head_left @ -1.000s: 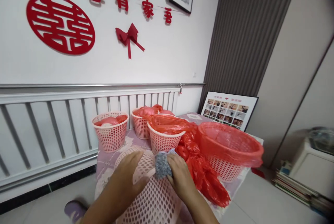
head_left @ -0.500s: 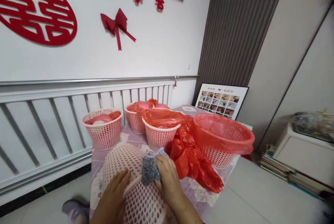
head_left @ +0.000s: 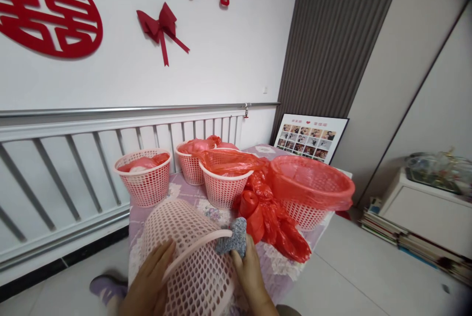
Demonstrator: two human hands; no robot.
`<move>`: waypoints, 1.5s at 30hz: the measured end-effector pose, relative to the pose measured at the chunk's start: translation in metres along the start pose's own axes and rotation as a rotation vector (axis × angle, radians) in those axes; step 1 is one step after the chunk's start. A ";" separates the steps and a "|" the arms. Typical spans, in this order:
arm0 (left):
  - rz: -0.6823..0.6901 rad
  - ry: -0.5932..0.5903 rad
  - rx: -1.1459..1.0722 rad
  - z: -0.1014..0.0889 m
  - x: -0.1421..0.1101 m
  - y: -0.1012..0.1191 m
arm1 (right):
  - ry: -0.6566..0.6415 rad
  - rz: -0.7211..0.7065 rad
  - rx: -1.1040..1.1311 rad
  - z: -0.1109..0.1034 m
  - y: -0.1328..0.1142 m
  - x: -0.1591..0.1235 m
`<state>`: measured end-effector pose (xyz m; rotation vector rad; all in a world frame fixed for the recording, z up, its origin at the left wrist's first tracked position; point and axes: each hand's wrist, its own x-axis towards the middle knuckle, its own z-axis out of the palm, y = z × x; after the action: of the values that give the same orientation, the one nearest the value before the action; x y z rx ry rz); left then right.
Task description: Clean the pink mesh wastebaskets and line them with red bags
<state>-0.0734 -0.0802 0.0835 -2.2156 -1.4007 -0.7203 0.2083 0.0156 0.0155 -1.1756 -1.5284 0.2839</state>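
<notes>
A pink perforated plastic basket (head_left: 180, 227) lies tipped on its side at the near edge of the table, its mouth turned towards me. My left hand (head_left: 157, 269) holds the basket at its left side, fingers laid along the rim and wall, the thumb out of sight. In my right hand (head_left: 249, 262) is a bunched grey-blue cloth (head_left: 234, 240), pinched over the right part of the rim. Just beyond this hand a roll of red plastic bags (head_left: 250, 210) stands beside loose red plastic.
Upright pink baskets with red plastic in them, including one at the left (head_left: 145, 188), stand at the back. A larger basket (head_left: 306, 213) at the right has red plastic over its rim. A flowered cloth (head_left: 271, 274) covers the table. Behind runs a white radiator (head_left: 66, 131).
My right hand has moved the cloth rightward along the rim, uncovering the rim's top. The basket's rim has shifted slightly, and my left hand still holds it. The view has tilted a little.
</notes>
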 end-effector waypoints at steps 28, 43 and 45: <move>-0.083 -0.040 -0.174 0.006 -0.001 -0.001 | -0.192 -0.686 -0.251 -0.004 -0.137 0.039; -0.080 -0.078 -0.146 0.001 -0.009 0.002 | -0.030 -0.404 -0.139 -0.002 -0.053 0.030; -0.084 -0.060 -0.160 0.002 -0.010 0.003 | -0.031 -0.327 -0.103 -0.002 -0.042 0.026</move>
<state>-0.0739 -0.0871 0.0758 -2.3285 -1.5208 -0.8278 0.1913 0.0156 0.0624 -0.9828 -1.7500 0.0050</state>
